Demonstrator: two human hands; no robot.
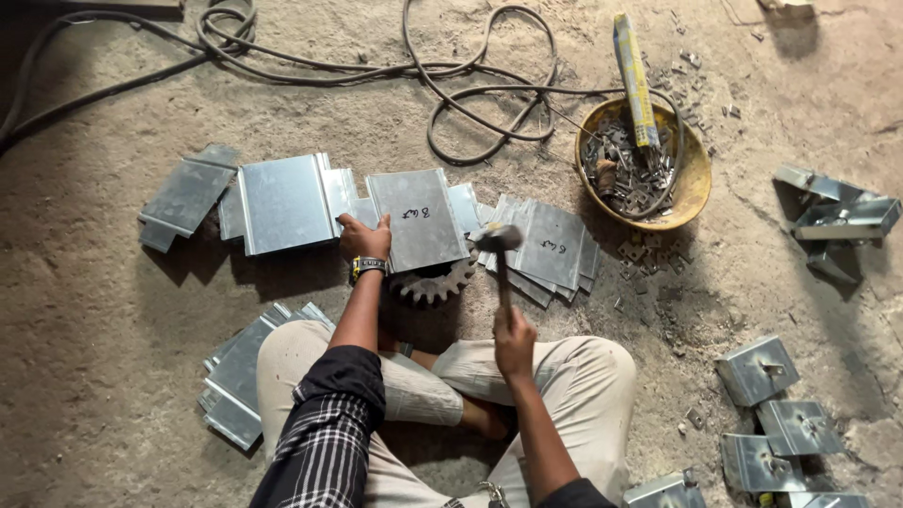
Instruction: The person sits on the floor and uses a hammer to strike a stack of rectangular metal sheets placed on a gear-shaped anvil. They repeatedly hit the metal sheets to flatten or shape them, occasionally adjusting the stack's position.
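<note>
Hammer (499, 246) sits near the middle of the frame, its head raised just right of the marked metal plate (417, 218) and its handle running straight down the picture into the right hand (514, 331), which is closed around the handle's lower end. The left hand (363, 237) presses flat on the plate's left edge, holding it over a toothed gear (431, 280) on the floor (113, 357). The plate's long axis runs up and down the frame; the left hand touches it, the right stays below.
</note>
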